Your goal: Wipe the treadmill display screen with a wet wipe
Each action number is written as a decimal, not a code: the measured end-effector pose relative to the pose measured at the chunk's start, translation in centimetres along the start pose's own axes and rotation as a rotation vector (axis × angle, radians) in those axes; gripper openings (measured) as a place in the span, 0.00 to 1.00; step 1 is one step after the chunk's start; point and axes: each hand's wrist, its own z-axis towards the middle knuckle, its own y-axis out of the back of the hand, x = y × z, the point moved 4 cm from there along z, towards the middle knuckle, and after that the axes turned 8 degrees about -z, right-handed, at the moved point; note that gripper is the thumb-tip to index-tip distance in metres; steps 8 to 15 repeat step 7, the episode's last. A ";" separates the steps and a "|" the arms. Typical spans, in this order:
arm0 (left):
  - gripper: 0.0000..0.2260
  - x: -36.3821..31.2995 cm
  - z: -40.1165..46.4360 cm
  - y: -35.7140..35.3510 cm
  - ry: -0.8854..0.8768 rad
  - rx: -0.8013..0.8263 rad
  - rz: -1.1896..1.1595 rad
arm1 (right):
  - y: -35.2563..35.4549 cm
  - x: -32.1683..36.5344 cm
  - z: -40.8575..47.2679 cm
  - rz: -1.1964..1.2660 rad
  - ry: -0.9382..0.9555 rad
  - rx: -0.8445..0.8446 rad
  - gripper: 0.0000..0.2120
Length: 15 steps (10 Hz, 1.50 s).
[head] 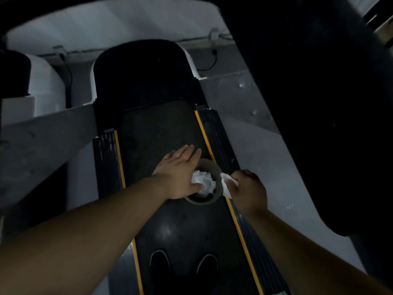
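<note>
I look down at a black treadmill belt with yellow edge strips. A round tan container stands on the belt with crumpled white wipes inside. My left hand lies flat over the container's left rim, fingers spread, thumb touching the crumpled wipes. My right hand is to the right of the container, closed on a white wet wipe that hangs from its fingers. The treadmill display screen is not visible; a big dark shape fills the upper right.
My two dark shoes stand on the belt near the bottom. Ribbed black side rails flank the belt. A grey floor lies to the right. Another white-and-black machine sits at the left, with cables along the wall.
</note>
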 end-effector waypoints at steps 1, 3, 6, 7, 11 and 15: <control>0.47 2.0 2.4 -2.9 -0.009 -0.003 0.016 | -4.0 -0.8 0.5 -0.008 0.003 0.012 0.22; 0.47 5.5 6.4 -8.3 -0.005 0.013 -0.012 | -10.9 -1.6 2.8 -0.031 -0.056 0.081 0.16; 0.48 7.7 7.9 -13.1 0.044 0.036 -0.058 | -16.7 -2.7 2.2 0.017 -0.066 0.170 0.14; 0.48 7.5 8.1 -13.2 0.048 0.062 -0.067 | -17.6 -3.2 2.0 -0.021 -0.050 0.199 0.21; 0.48 7.5 8.1 -13.2 0.048 0.062 -0.067 | -17.6 -3.2 2.0 -0.021 -0.050 0.199 0.21; 0.48 7.5 8.1 -13.2 0.048 0.062 -0.067 | -17.6 -3.2 2.0 -0.021 -0.050 0.199 0.21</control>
